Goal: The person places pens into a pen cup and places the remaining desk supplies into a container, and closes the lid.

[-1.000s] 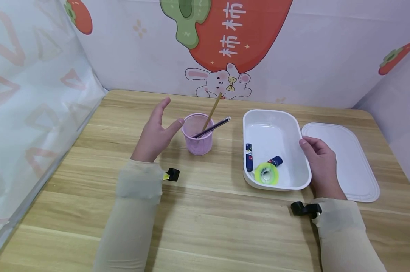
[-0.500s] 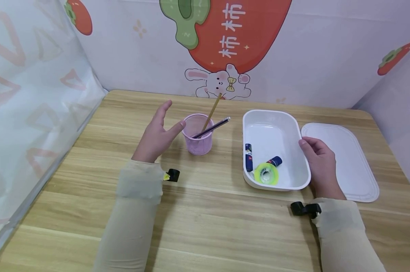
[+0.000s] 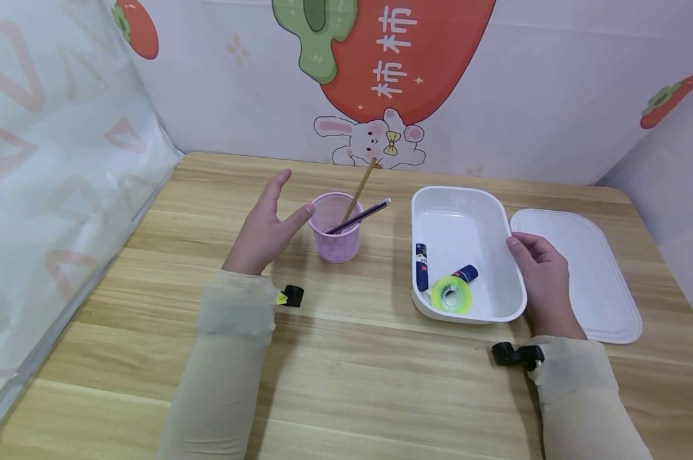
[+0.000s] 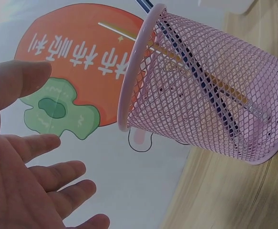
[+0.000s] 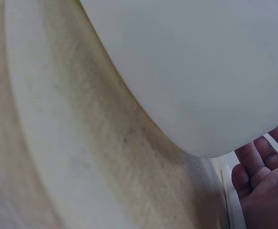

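Note:
My left hand (image 3: 261, 227) is spread, its thumb beside the rim of a pink mesh pen holder (image 3: 336, 246). In the left wrist view a gap separates the fingers from the pen holder (image 4: 210, 90). A yellow pencil (image 3: 362, 185) and a dark striped pencil (image 3: 369, 211) lean inside it. On the right, my right hand (image 3: 545, 278) pinches the side rim of a white plastic box (image 3: 461, 223). Inside the box lie a yellow-green tape roll (image 3: 463, 295) and two dark blue sticks, one upright along the wall (image 3: 422, 268), the other partly behind the tape.
A white lid (image 3: 599, 281) lies flat on the wooden table (image 3: 369, 383), right of the box and partly behind my right hand. A printed cloth (image 3: 220, 83) hangs along the table's back edge, and another stands at the left.
My left hand has shifted very slightly toward the pen holder since a second ago. The right hand, the box and its contents stay where they were.

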The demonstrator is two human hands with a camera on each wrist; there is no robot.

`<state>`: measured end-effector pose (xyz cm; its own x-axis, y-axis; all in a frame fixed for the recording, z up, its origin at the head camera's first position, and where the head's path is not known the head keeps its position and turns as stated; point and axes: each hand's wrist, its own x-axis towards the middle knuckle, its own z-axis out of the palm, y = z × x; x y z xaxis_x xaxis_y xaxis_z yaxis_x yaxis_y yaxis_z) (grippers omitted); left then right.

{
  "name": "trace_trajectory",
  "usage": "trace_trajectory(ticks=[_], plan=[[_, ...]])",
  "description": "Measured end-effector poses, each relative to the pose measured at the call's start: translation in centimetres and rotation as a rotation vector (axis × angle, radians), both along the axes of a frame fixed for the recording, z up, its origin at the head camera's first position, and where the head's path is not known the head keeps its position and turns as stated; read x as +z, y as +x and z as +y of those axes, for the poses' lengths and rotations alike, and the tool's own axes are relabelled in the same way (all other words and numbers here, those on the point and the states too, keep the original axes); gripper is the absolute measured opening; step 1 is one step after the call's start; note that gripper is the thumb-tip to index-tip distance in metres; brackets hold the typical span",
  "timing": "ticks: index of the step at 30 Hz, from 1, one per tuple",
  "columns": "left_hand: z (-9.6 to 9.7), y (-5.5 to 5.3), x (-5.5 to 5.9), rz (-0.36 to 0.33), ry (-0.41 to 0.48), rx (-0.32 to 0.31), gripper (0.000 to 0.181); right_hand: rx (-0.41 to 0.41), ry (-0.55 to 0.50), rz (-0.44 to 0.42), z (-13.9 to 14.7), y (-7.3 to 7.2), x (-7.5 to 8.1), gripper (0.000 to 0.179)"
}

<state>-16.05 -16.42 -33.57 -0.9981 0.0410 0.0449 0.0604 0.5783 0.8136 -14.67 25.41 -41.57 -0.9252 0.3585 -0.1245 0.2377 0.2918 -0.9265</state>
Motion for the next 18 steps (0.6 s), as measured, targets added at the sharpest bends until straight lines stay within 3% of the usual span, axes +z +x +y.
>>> trace_trajectory(ticks=[18], plan=[[-0.48,0.41,-0.11,0.006,-0.007,0.005,0.075,-0.009,-0.031,-0.008,-0.18,-0.01,-0.44,0.059]])
